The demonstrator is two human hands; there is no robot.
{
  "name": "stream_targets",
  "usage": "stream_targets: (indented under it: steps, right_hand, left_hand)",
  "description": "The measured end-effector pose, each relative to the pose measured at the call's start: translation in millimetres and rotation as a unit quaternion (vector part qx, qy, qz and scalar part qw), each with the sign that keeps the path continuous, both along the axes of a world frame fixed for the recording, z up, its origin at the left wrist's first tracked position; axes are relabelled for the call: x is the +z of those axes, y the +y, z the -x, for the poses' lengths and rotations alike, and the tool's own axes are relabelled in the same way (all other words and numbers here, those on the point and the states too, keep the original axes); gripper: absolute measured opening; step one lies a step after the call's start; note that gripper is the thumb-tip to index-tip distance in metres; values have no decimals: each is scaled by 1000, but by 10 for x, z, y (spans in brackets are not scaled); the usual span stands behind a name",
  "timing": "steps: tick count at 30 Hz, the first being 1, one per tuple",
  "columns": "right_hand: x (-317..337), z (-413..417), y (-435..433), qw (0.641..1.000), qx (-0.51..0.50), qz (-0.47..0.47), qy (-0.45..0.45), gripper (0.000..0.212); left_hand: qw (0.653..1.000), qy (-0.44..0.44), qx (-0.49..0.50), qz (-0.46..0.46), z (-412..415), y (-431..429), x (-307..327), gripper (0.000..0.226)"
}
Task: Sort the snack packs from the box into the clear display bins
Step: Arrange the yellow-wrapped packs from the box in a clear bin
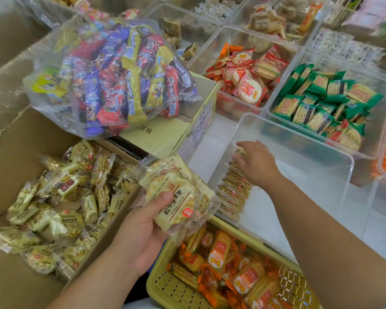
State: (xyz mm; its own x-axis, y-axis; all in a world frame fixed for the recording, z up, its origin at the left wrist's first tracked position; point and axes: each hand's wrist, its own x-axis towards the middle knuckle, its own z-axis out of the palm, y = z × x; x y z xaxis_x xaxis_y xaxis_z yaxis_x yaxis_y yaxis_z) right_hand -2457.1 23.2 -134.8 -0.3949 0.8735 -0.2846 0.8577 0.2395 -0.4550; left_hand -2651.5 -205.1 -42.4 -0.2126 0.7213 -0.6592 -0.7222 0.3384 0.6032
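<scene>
Your left hand (pixel 143 230): clasps packs (pixel 174 197) beside bin (pixel 299 138) | right hand (pixel 256 163): fingers straight, resting on row (pixel 234 190) in bin | packs likely light, slick, brittle: grip flat faces softly.

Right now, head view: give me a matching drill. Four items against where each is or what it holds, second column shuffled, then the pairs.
Column one
1. left hand
2. right hand
3. green packs
4. bag of mixed bars

Column two
A. lies on the closed carton
B. inside the near clear bin, touching the row of packs
C. fill the far clear bin
D. grips a stack of pale yellow packs

Pairs: 1-D, 2-B, 3-C, 4-A
</scene>
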Motion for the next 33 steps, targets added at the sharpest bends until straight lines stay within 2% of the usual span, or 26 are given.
stream_targets:
  steps: [2, 4, 6, 10, 15, 18, 21, 26, 30, 33]
  right_hand:
    - [269, 84, -276, 989, -25, -23, 142, 41]
    - [560, 143, -662, 960, -36, 20, 277, 31]
    - [797, 179, -1076, 941, -8, 55, 334, 32]
    - [915, 207, -1590, 953, 44, 11, 301, 59]
    - [877, 95, -1708, 957, 99, -36, 271, 100]
    - [821, 49, -1711, 939, 169, -154, 257, 89]
    - [761, 34, -1715, 916, 225, -211, 258, 74]
    - [760, 15, -1784, 898, 266, -235, 259, 61]
    - [784, -19, -1802, 901, 275, -229, 247, 54]
    - [788, -81, -1799, 901, 274, -227, 246, 51]
  left_hand:
    - [1000, 3, 4, -10, 0, -8, 21, 52]
    - [1000, 15, 9, -14, -6, -20, 31, 52]
    - [1000, 20, 8, -18, -23, -27, 31, 57]
    - [999, 41, -14, 1, -88, -30, 52, 74]
    - [1000, 9, -6, -18, -163, -31, 99, 59]
    - [999, -21, -11, -29, -171, -39, 115, 58]
    - [998, -32, -49, -40, -199, -46, 126, 57]
    - [994, -88, -60, -33, -175, -72, 131, 77]
    - [993, -107, -53, -6, -178, -67, 85, 55]
    - [992, -108, -62, 2, -174, -43, 88, 52]
